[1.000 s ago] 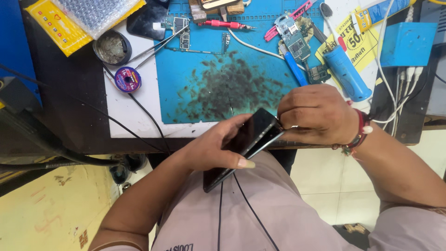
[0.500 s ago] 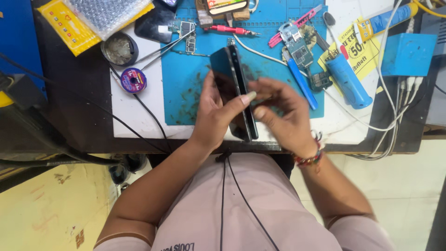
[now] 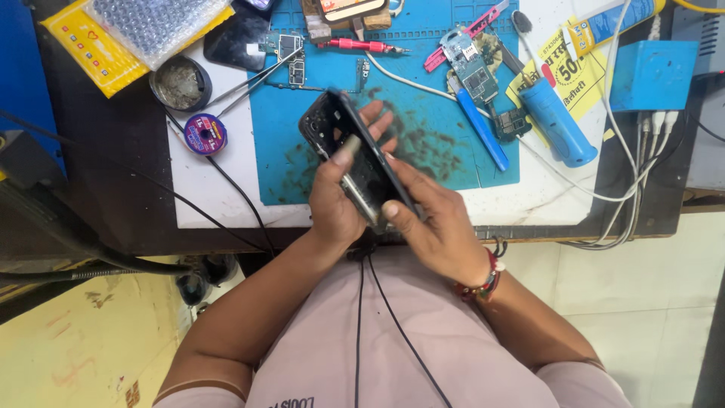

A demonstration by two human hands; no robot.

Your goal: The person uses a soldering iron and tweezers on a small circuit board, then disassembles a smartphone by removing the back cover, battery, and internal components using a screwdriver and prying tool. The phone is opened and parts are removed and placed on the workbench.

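Both my hands hold a black opened phone body [image 3: 349,151] over the near edge of the blue work mat [image 3: 445,159]. My left hand [image 3: 336,200] grips it from the left, thumb pressed on its inner side. From the lower right, my right hand [image 3: 434,219] grips its near end, thumb on the edge. The phone is tilted, its far end pointing up-left, and its open inside faces me.
On the mat lie circuit boards [image 3: 472,68], a red-handled tool [image 3: 355,45] and tweezers [image 3: 249,79]. A blue cylinder tool [image 3: 555,121], a solder reel [image 3: 205,134], a round tin [image 3: 180,81], a yellow packet with bubble wrap [image 3: 136,34], a blue box [image 3: 653,75] and white cables [image 3: 627,174] surround it.
The phone went from low near my lap up over the mat, and has since turned so its open inside shows. Both hands stayed on it, regripping.
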